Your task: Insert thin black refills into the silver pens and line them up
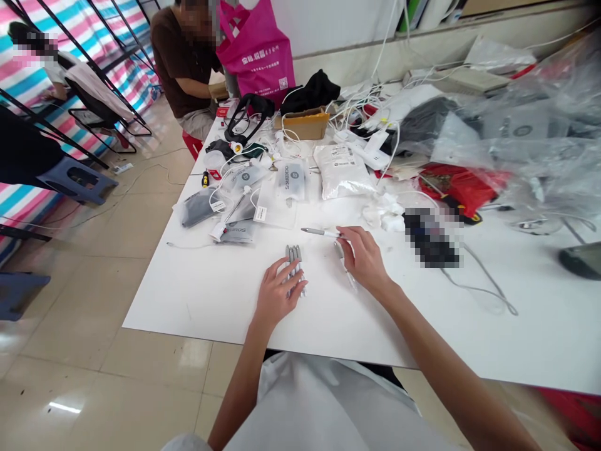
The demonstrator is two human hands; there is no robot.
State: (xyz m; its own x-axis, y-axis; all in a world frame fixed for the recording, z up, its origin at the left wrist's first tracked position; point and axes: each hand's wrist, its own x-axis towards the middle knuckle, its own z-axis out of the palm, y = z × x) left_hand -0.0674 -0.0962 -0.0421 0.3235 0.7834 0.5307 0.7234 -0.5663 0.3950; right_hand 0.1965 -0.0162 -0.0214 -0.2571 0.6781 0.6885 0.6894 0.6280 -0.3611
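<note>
Several silver-and-white pens (294, 254) lie side by side on the white table (225, 300). My left hand (278, 291) rests over them with its fingers spread. To the right, my right hand (364, 254) pinches the end of a single pen (319, 232), whose grey tip points left. Another white pen (349, 275) lies slanted on the table just below my right hand, partly hidden by it.
Plastic-bagged items (204, 205), a white package (342, 170), cables and an open cardboard box (305, 124) crowd the table's back. A blurred dark object (429, 238) lies right. A pink bag (258, 50) stands behind, near a seated person (185, 62).
</note>
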